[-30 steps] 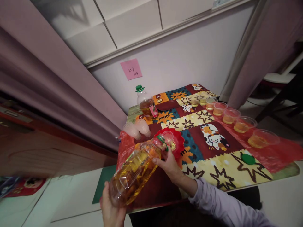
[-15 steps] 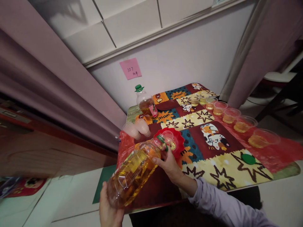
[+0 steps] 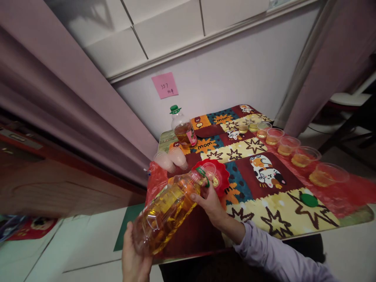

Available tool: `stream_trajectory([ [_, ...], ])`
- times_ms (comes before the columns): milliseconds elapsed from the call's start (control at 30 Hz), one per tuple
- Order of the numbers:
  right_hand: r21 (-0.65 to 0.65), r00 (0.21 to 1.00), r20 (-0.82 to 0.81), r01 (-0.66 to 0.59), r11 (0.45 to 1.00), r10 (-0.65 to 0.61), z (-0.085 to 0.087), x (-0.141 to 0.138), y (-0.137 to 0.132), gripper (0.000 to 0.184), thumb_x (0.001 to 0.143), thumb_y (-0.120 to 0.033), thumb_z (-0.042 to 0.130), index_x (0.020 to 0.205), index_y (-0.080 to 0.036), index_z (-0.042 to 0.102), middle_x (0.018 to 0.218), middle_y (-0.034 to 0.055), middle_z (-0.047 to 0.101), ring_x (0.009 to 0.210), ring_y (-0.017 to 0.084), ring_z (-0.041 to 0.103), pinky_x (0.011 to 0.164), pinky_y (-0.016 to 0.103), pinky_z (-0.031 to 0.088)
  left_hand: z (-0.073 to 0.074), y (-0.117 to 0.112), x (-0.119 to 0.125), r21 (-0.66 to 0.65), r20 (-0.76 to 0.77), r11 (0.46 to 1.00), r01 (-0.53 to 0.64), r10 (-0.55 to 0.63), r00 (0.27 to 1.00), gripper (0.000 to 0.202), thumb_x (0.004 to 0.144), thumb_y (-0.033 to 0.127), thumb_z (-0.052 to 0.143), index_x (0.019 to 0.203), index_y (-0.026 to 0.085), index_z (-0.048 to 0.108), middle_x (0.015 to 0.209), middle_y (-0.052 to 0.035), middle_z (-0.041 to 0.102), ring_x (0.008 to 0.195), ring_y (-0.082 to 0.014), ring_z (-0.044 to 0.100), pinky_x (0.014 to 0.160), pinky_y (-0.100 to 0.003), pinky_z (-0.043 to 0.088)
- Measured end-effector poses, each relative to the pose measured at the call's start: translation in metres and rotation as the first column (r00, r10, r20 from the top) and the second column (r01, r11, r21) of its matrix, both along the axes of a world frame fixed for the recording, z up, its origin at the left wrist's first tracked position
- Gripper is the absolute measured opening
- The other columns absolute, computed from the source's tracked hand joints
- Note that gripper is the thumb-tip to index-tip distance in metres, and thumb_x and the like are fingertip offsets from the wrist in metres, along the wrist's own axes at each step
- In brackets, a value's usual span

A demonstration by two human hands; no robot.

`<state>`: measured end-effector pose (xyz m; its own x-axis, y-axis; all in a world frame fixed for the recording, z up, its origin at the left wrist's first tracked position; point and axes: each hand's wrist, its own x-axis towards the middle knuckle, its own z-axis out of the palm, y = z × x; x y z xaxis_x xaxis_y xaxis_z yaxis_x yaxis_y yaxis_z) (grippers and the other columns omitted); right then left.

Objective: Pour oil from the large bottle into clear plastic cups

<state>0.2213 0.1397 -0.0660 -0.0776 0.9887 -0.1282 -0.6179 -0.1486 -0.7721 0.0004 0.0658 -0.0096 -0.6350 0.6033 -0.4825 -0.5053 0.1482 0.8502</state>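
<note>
With fingers (image 3: 197, 199) of the right hand (image 3: 214, 206), pinching the large bottle (image 3: 167, 219) at its neck by the green handle (image 3: 208, 180); with the left hand (image 3: 135, 256), cupping the base, fingers mostly hidden beneath. In the head view, tilted with its mouth over the red dish (image 3: 225, 179), close to the clear cup (image 3: 211, 172) inside. Cannot tell whether pouring. Could overshoot the cup and splash the patterned worktop (image 3: 273, 213) if tipped too steeply; could slide off the left palm if cupped too loosely
</note>
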Motion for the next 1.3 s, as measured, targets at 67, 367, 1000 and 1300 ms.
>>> stream_trajectory([
  [67,0.0,1.0,-0.003,-0.002,1.0,0.002,0.0,0.0,0.0,0.097,0.069,-0.049,0.097,0.145,-0.03,0.038,0.137,0.0109,0.07,0.131,0.034,0.067,0.116,0.053,0.051,0.0,0.0,0.0,-0.009,-0.003,1.0,0.012,-0.012,1.0,0.033,0.094,0.044,0.063,0.114,0.024,0.079,0.11,-0.0033,0.082,0.094,-0.0244,0.075,0.087,-0.038,0.061],
  [367,0.005,0.998,0.049,0.031,1.0,-0.031,0.0,0.002,0.001,0.092,0.066,-0.051,0.097,0.142,-0.028,0.05,0.132,0.0106,0.072,0.131,0.035,0.066,0.117,0.054,0.05,0.008,0.001,0.006,-0.015,-0.012,1.0,0.003,-0.003,1.0,0.029,0.095,0.041,0.061,0.108,0.024,0.08,0.109,-0.0018,0.082,0.099,-0.0222,0.073,0.087,-0.034,0.06],
  [1000,0.007,0.999,-0.041,-0.002,1.0,0.002,0.001,0.003,0.002,0.078,0.07,-0.047,0.095,0.13,-0.03,0.047,0.13,0.0096,0.073,0.126,0.033,0.07,0.113,0.054,0.053,0.02,0.003,0.016,-0.026,-0.032,1.0,0.004,-0.005,0.999,0.027,0.094,0.04,0.061,0.106,0.024,0.079,0.107,-0.0015,0.082,0.089,-0.0224,0.073,0.085,-0.04,0.063],
  [1300,-0.006,0.998,-0.06,-0.011,1.0,0.011,0.004,0.005,0.003,0.08,0.069,-0.049,0.095,0.129,-0.031,0.045,0.127,0.0082,0.074,0.123,0.032,0.071,0.112,0.052,0.054,0.02,0.004,0.016,-0.023,-0.011,0.999,0.023,-0.023,1.0,0.027,0.094,0.04,0.061,0.105,0.023,0.079,0.1,-0.003,0.082,0.085,-0.0226,0.074,0.08,-0.039,0.064],
])
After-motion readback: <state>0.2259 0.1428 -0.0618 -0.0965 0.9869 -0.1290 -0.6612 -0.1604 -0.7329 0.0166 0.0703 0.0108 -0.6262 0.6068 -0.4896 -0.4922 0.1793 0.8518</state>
